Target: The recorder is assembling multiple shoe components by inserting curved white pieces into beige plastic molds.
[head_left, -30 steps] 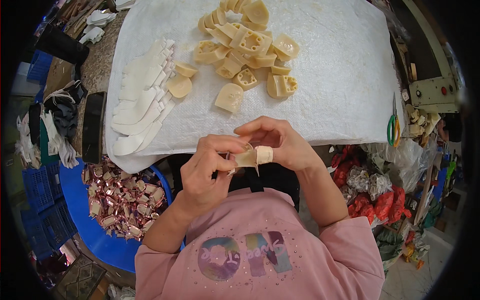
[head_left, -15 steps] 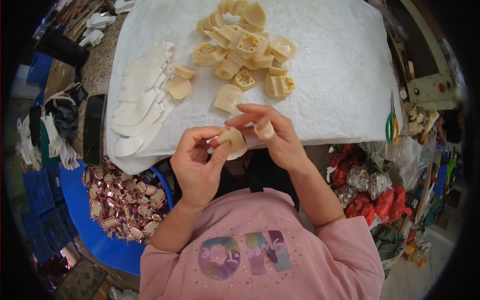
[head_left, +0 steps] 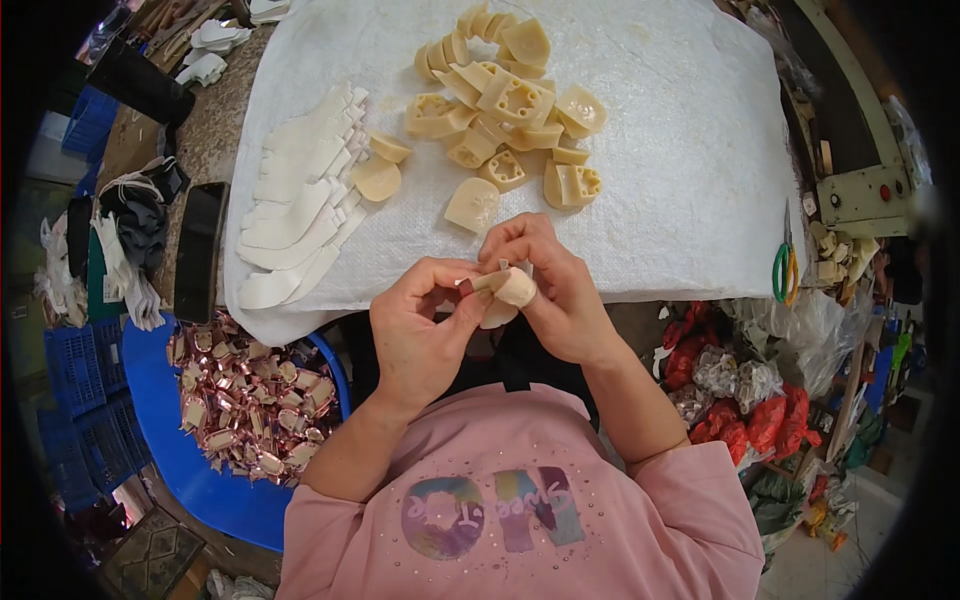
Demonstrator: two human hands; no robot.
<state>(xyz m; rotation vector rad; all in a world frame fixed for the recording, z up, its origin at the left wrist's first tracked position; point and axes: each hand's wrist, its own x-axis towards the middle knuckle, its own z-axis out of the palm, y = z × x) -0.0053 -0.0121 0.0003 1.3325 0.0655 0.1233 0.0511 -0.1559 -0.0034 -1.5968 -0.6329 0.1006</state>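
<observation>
Two hands, left hand point(head_left: 425, 325) and right hand point(head_left: 555, 290), pinch one cream wedge point(head_left: 505, 290) (likely light, rigid, best gripped by its edges) just below the cream pile point(head_left: 505, 100).

The person wears a pink short-sleeved top point(head_left: 520, 500) with small sparkling studs and a pastel multicoloured print across the chest; both forearms are bare, without rings.

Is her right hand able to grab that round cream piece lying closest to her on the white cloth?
Probably yes. The round cream piece lies bare just beyond the right hand, nothing between them, but that hand first must release the small cream part it pinches.
</observation>
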